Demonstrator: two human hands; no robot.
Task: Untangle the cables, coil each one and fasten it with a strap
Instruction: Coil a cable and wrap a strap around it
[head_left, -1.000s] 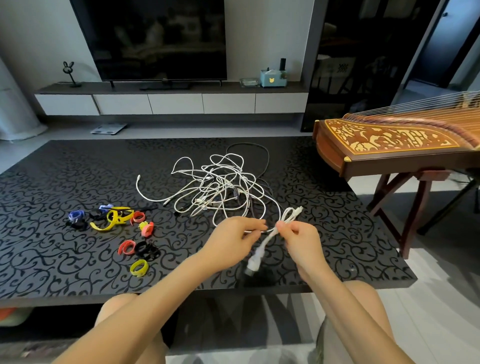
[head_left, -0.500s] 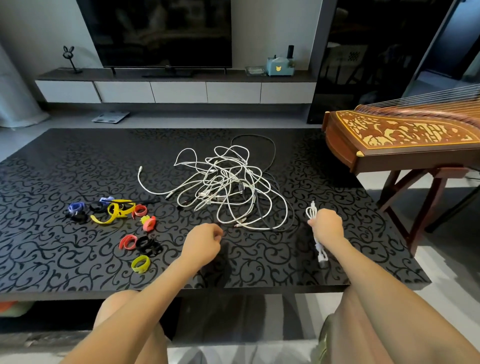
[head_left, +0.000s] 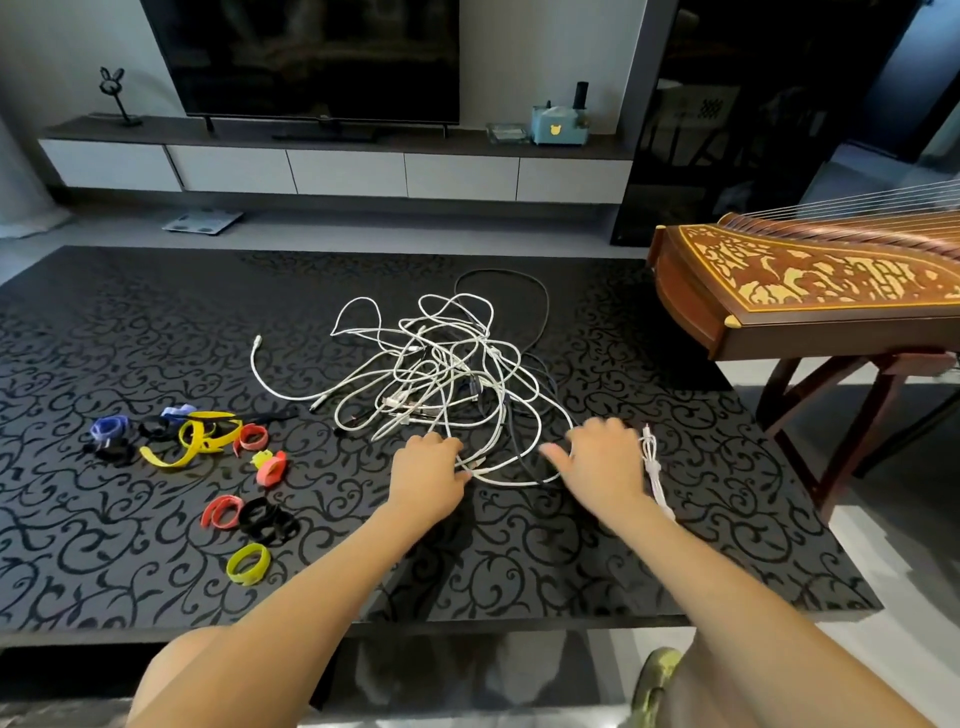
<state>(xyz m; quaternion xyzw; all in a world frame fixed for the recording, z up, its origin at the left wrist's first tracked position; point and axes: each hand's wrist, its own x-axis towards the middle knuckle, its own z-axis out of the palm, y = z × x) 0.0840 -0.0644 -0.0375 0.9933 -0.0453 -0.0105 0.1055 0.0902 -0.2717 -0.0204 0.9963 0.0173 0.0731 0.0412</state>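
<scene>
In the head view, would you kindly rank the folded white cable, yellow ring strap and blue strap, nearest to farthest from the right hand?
1. Folded white cable, beside the right hand.
2. Yellow ring strap, front left.
3. Blue strap, far left.

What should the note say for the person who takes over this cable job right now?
Left hand: fingers curled at the near edge of the tangle; grip unclear.
Right hand: open, over the same edge.
Straps: loose, left of the tangle.
Done: one small white cable lies folded beside the Right hand, on its outer side; no strap seen on it.
Left: everything in the tangle.
</scene>
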